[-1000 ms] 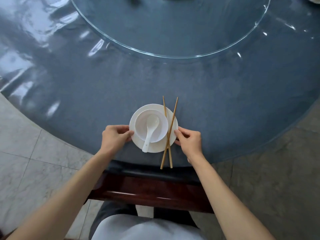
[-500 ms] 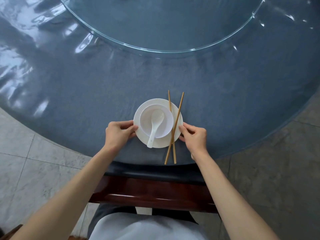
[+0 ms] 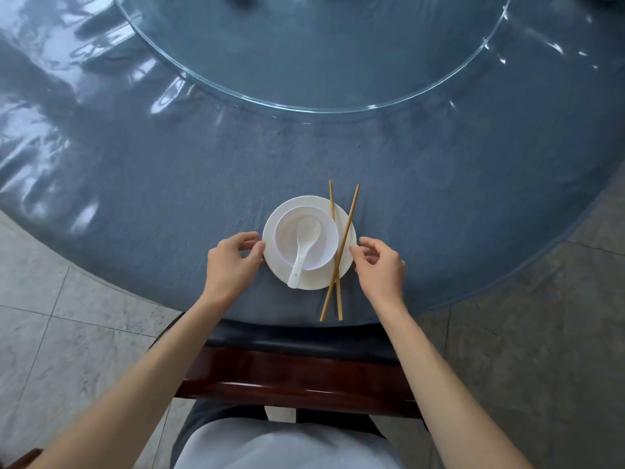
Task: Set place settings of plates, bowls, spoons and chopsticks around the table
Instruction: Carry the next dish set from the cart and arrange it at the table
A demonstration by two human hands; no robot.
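A broad round table (image 3: 135, 184) carries a slate-blue cloth under glossy clear film. A clear glass turntable (image 3: 314, 45) sits at its centre. A dark polished wooden chair (image 3: 297, 377) with a black padded top stands at the near edge, on pale stone floor tiles (image 3: 50, 299). Near that edge lies a round white plate (image 3: 270, 243), smooth and glazed. On it sits a white bowl (image 3: 287, 231) holding a white ceramic spoon (image 3: 302, 250), handle toward the person. Two slim wooden chopsticks (image 3: 338, 265) cross over the plate's right side. The left hand (image 3: 231, 265) curls fingers against the plate's left rim; the right hand (image 3: 380, 265), fingers loosely curled, hovers by the right rim, contact unclear.
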